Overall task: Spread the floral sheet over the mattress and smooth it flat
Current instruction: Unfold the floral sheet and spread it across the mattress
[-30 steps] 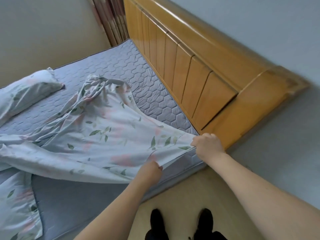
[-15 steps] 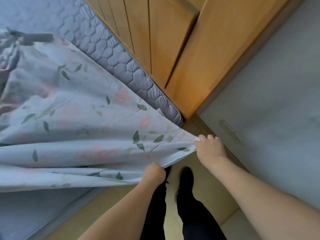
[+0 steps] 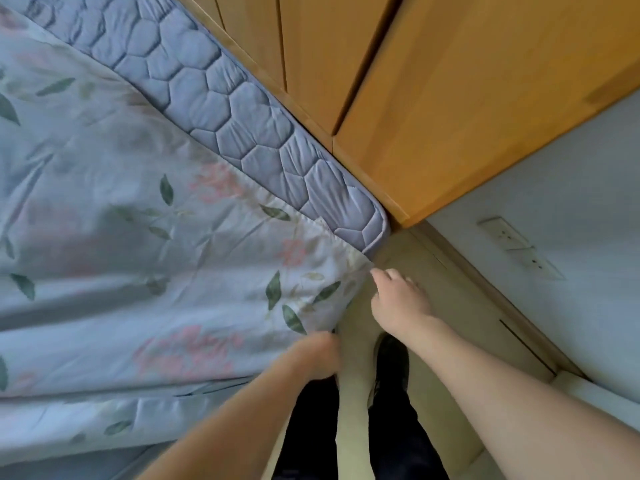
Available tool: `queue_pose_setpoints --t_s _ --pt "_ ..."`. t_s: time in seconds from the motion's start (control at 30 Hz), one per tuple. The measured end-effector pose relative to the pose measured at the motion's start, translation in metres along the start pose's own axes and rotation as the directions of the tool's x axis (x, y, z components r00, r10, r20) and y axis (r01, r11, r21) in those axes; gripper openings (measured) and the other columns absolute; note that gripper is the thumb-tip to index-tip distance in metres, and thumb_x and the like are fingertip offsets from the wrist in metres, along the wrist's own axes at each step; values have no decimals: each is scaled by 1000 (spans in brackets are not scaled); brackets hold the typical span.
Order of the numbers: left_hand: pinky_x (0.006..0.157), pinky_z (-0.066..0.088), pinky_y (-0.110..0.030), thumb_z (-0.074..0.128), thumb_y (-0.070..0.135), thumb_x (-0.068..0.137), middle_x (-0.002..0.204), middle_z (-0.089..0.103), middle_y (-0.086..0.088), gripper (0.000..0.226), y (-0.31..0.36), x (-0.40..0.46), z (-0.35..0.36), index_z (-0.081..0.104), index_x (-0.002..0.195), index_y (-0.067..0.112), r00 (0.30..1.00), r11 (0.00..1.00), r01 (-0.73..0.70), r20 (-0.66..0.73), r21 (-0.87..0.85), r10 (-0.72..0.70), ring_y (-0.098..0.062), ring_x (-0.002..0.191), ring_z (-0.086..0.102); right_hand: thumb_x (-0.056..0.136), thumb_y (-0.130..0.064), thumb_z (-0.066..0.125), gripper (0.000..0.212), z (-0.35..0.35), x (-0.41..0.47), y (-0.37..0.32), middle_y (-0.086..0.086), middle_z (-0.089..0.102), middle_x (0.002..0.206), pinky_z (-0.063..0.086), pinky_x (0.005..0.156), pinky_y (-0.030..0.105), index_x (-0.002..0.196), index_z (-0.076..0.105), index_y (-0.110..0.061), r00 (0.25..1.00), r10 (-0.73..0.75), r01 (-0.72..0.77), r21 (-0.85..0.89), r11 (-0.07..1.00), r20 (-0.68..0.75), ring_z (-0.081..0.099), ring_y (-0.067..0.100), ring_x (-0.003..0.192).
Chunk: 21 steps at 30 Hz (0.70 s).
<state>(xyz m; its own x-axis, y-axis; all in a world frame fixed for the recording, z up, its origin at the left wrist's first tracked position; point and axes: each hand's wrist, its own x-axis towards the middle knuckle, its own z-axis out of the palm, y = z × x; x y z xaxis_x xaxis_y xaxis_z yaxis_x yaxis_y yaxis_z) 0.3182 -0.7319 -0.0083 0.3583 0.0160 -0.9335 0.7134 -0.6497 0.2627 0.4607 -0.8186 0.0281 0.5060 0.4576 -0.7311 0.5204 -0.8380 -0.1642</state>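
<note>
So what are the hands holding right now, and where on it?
Both hold the floral sheet by its near corner. The right hand pinches the corner tip beside the mattress corner; the left hand grips the side edge just below it.

Bare forearms; dark trousers (image 3: 311, 427) and black shoes (image 3: 391, 362).

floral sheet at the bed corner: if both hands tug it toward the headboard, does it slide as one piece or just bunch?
Probably bunches. The floral sheet looks thin and limp: creased, with long folds running from where the left hand and right hand grip its edge. It likely weighs little, so it should lift easily. The quilted mattress may drag on it rather than let it glide.
</note>
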Motion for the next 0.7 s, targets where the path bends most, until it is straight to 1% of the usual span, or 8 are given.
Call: queue_pose_setpoints --t_s 0.07,0.13,0.23,0.3,0.37,0.43,0.57,0.7 --pt "79 43 -28 38 11 96 112 63 -15 29 -3 -6 -49 63 107 2 994 999 -44 -102 -17 42 -32 104 58 96 -19 37 46 -13 2 -11 7 47 139 42 94 38 142 36 -22 997 78 -70 266 961 -20 49 30 121" --pt "79 44 -28 39 13 95 110 64 -14 28 -6 -14 -104 64 106 6 952 996 -83 -295 -14 76 -31 100 58 99 -24 36 42 -26 7 -20 5 52 136 46 88 37 141 39 -22 990 139 -122 461 879 -2 53 28 117" --pt "84 50 -39 40 13 93 111 62 -15 26 -16 -11 -169 59 111 12 832 996 -78 -547 50 92 -33 98 60 100 -31 39 26 -38 13 -28 6 63 116 51 78 37 117 54 -19 984 169 -117 483 868 -65 60 25 96" --pt "82 51 -43 44 12 90 121 53 -9 32 -27 1 -202 56 119 19 755 993 -60 -646 105 114 -34 101 59 99 -30 41 18 -41 21 -33 5 64 102 52 69 38 105 51 -17 971 150 -62 412 909 -184 61 25 84" --pt "82 52 -45 56 17 87 134 41 0 42 -37 16 -223 52 128 26 762 980 -31 -631 195 149 -32 105 59 99 -29 41 17 -41 29 -38 5 65 101 51 64 38 107 50 -17 970 84 5 366 931 -228 61 27 81" --pt "81 52 -44 62 25 87 141 33 6 49 -45 25 -233 45 134 31 805 955 11 -570 295 167 -29 107 59 98 -30 41 22 -39 39 -44 3 65 106 49 62 35 115 50 -19 990 41 13 372 928 -137 62 27 85" --pt "64 45 -40 49 18 90 122 42 -3 37 -54 31 -243 46 127 25 756 885 87 -609 458 241 -33 97 60 93 -21 42 11 -35 54 -44 5 60 90 44 59 34 92 51 -14 994 110 -106 331 938 8 55 27 76" --pt "74 45 -40 46 18 90 121 46 -4 36 -79 24 -264 51 124 26 780 832 199 -597 518 185 -32 105 57 97 -26 41 19 -42 55 -31 3 56 88 37 54 30 83 49 -16 982 180 -189 297 936 58 53 27 77"
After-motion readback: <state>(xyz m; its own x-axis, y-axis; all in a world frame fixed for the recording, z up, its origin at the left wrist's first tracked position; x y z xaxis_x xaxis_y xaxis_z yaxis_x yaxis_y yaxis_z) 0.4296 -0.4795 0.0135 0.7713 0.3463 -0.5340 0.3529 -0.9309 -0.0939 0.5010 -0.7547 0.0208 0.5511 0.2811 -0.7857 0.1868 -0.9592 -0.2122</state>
